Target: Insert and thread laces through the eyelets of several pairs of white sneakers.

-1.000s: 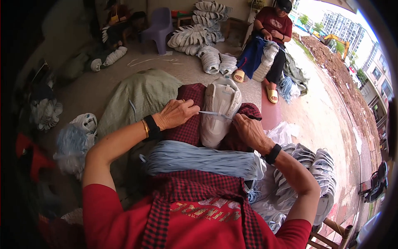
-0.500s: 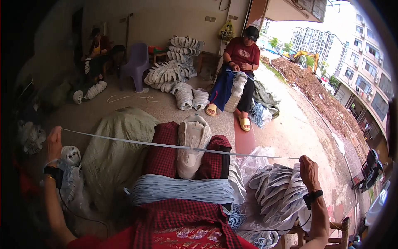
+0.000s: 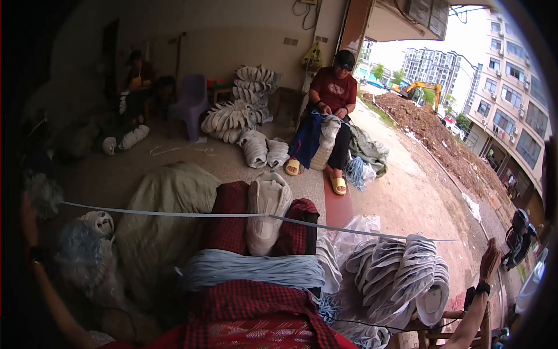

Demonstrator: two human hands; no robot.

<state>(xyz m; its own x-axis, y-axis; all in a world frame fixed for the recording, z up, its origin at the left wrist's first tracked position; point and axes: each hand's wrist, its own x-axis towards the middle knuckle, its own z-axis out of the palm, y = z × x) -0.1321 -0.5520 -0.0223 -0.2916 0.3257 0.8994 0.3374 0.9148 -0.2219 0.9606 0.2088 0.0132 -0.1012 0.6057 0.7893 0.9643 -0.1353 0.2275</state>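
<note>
A pale blue-grey flat shoelace point(image 3: 168, 213) stretches across in front of me, over a cream shoe upper point(image 3: 268, 203) that rests upright between my knees. It bends slightly where it crosses the upper's middle. At the far right, my right hand point(image 3: 491, 260) is closed on the lace's thin end, arm spread wide. My left hand point(image 3: 28, 224) is at the dark left rim; the lace runs taut toward it, though its fingers are dim. A thick bundle of light blue laces point(image 3: 253, 269) lies across my lap on a red-and-black checked apron point(image 3: 247, 305).
Stacked shoe uppers point(image 3: 401, 273) stand at my right, with clear plastic point(image 3: 357, 225) beside them. Bagged uppers point(image 3: 87, 250) and a greenish sack point(image 3: 168, 203) lie left. A seated person point(image 3: 334, 93) works on an upper ahead; another sits far left. A purple chair point(image 3: 190, 104) stands behind.
Both hands have moved farther apart, the left toward the rim and the right outward and lower. The lace now bends at the shoe upper. The view has shifted slightly.
</note>
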